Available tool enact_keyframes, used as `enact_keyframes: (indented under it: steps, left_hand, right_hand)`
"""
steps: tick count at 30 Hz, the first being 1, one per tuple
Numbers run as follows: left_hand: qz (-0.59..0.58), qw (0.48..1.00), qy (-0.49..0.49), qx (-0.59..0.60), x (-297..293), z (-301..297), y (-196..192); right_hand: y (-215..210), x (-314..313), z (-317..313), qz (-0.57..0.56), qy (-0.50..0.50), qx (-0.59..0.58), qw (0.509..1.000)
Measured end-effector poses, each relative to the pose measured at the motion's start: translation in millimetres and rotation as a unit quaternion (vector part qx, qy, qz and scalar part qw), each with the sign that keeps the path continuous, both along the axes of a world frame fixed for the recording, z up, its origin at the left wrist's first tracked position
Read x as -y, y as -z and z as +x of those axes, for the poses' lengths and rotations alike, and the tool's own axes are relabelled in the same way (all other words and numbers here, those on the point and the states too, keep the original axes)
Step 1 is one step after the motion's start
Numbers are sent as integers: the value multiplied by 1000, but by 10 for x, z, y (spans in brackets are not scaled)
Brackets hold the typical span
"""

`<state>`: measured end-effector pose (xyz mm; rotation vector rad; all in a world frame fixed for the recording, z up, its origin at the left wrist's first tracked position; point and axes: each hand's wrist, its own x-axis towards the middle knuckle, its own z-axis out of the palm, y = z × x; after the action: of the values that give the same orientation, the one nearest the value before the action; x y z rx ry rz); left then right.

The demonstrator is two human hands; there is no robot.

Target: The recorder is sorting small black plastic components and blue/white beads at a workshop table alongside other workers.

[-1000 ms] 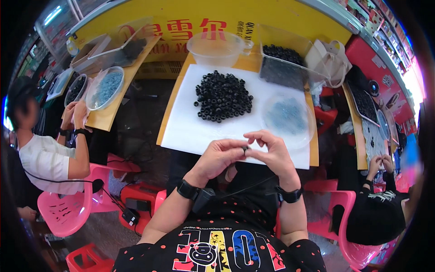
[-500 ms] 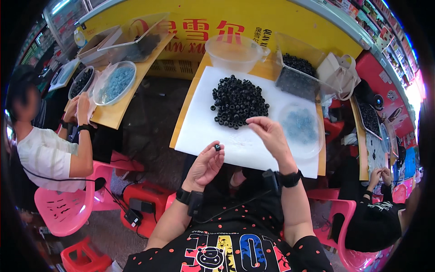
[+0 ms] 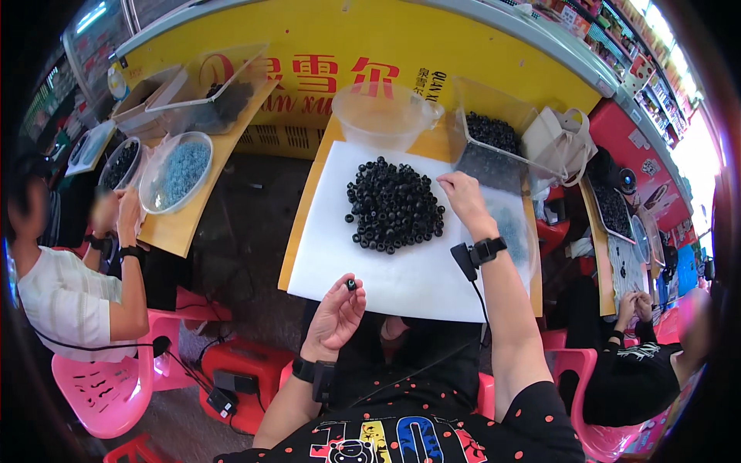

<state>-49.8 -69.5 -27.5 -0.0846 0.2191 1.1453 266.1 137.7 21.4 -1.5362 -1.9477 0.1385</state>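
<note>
A single black bead (image 3: 351, 285) is pinched between the thumb and index finger of my left hand (image 3: 335, 320), just above the near edge of the white sheet (image 3: 351, 266). My right hand (image 3: 465, 202) hovers by the right side of a pile of black beads (image 3: 394, 204), fingers closed together. Whatever its fingertips hold, if anything, is too small to make out. Partly behind my right wrist lies a clear round tray (image 3: 532, 231) with small pale blue pieces.
A clear plastic bowl (image 3: 378, 123) and a clear box (image 3: 482, 158) of black beads stand at the table's far side, near a cream bag (image 3: 552, 139). People sit at work on both sides. A thin cable (image 3: 480, 297) hangs from my right wrist.
My right hand has moved away from the pile's near right edge to farther up its right side. My left hand still holds the black bead. The whole view has shifted slightly.
</note>
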Motion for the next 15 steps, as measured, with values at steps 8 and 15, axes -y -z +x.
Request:
enact_keyframes:
  steps: [8,15]
  left_hand:
    - [-4,1000,14,-6,-7,-16,-15]
    - [2,999,10,-46,21,-39,-35]
  right_hand:
    - [266,-930,-320,-63,-11,45,997]
    - [463,-1118,-221,-87,-44,43,994]
